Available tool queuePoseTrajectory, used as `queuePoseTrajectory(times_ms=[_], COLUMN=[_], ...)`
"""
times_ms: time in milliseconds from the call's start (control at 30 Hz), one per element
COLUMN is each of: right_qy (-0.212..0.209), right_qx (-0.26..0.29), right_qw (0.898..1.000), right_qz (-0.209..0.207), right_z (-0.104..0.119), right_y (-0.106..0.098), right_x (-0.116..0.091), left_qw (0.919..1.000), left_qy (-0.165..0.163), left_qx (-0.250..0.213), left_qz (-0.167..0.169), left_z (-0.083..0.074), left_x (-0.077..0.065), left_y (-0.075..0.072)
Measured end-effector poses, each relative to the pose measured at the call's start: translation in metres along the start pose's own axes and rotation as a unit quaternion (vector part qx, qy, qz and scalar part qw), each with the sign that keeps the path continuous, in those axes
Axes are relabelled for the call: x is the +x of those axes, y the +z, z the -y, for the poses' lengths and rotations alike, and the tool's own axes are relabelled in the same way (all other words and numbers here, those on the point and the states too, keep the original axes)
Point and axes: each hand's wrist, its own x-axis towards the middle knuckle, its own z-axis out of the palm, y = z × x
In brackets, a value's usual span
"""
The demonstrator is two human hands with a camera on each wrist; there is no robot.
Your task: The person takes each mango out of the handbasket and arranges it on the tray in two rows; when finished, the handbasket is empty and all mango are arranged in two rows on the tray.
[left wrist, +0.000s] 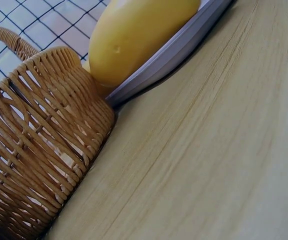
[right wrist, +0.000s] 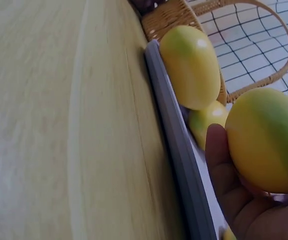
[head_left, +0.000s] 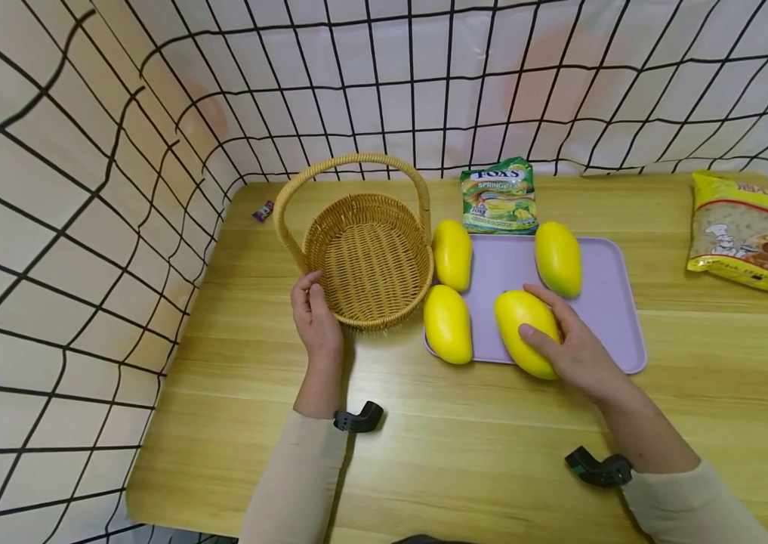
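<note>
In the head view my right hand grips a yellow mango over the lilac tray, thumb across its near side. The right wrist view shows that mango with green on its skin, between thumb and fingers. My left hand holds the near left side of a round wicker basket, by the foot of its arched handle. No fruit lies in the basket. Two mangoes sit along the tray's left edge, beside the basket, and another mango is at its back right.
Behind the tray lies a green Fox's candy bag. A yellow-and-clear food packet is at the table's right. A small purple wrapped sweet lies back left. Black-grid netting over white cloth borders the wooden table.
</note>
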Motion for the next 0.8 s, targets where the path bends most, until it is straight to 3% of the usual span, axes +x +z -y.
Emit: queuePoseTrajectory(times_ms=[367,800], right_qy=[0.043,0.072], right_qx=[-0.087,-0.144], right_qw=[0.994,0.985], right_qz=[-0.04,-0.055], right_z=[-0.004,-0.008], right_y=[-0.009,-0.025], right_x=[-0.004,-0.002], left_qw=[1.0,1.0], left_qy=[0.002,0.0], left_qx=[-0.003,-0.007], left_qz=[0.003,0.004], left_z=[0.001,0.0], left_x=[0.0,0.0], left_y=[0.0,0.0])
